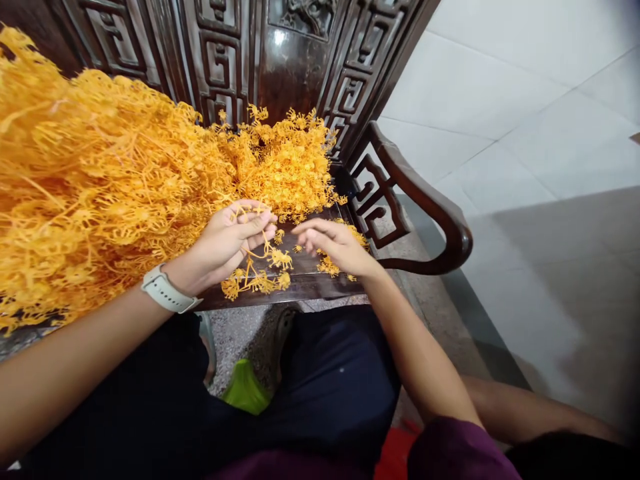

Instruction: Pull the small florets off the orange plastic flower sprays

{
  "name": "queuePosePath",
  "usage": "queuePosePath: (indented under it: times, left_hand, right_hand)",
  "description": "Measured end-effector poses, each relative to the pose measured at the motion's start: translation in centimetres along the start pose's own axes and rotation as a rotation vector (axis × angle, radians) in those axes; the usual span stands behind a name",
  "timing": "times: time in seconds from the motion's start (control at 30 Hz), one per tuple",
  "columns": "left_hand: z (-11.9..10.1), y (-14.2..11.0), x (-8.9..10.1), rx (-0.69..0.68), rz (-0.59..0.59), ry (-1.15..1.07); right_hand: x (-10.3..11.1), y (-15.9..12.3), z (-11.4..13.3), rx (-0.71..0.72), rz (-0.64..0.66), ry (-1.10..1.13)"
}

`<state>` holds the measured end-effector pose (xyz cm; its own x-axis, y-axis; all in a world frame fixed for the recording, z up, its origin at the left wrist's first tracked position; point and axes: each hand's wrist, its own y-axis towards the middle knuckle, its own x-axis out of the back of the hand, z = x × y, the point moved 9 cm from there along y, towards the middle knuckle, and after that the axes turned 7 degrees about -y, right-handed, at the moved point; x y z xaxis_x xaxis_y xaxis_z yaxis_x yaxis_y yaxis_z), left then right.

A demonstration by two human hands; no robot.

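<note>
My left hand [239,237], with a pale watch strap on its wrist, pinches an orange plastic flower sprig [250,260]. The sprig's thin branching stems hang below the fingers and end in small frilly heads. To its right, my right hand [337,245] is held palm down with loosely bent fingers and nothing visible in them. A small pile of loose orange flower heads [327,267] lies under and beside that hand. Behind both hands a bunched heap of orange plastic flowers [285,167] rests on the dark wooden bench [300,285].
A much larger mass of orange plastic flowers [115,173] covers the bench to the left. The carved backrest [290,63] rises behind, and a curved armrest [453,233] bounds the right end. A bright green object [246,388] is on the floor between my legs. Another person's arm [535,407] shows at lower right.
</note>
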<state>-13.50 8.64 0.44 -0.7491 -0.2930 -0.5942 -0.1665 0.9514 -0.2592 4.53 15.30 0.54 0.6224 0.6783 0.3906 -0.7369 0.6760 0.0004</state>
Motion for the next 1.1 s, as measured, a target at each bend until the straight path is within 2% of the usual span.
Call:
queuePosePath:
  times: [0.03,0.1,0.2,0.37,0.57,0.7,0.8,0.9,1.1]
  left_hand:
    - [-0.1,0.0,0.0,-0.017,0.000,-0.026]
    - [-0.4,0.1,0.1,-0.049,0.006,-0.067]
    - [-0.9,0.3,0.6,-0.082,-0.003,-0.092]
    - [-1.2,0.3,0.7,-0.080,0.024,-0.056]
    - [-0.2,-0.4,-0.7,-0.027,0.187,0.220]
    - [-0.2,-0.6,-2.1,-0.163,0.339,0.467]
    - [-0.4,-0.3,-1.9,-0.261,0.293,0.597]
    - [-0.2,-0.1,-1.5,-0.241,0.241,0.674]
    - [-0.6,-0.5,-2.5,-0.289,0.307,0.704]
  right_hand:
    - [-1.9,0.1,1.3,0.030,0.069,0.049]
    - [-4.5,0.2,3.0,0.072,0.125,0.096]
    - [-5.9,0.4,3.8,0.102,0.092,0.110]
    - [-5.0,1.1,3.8,0.145,-0.031,0.111]
    - [-3.9,2.0,2.9,0.088,-0.130,0.243]
    - [-2.8,2.0,1.5,0.033,-0.245,0.334]
    - [-2.2,1.8,0.7,-0.003,-0.296,0.401]
    - [-1.9,1.7,0.6,-0.022,-0.297,0.449]
    - [-2.5,1.0,1.6,-0.019,-0.209,0.464]
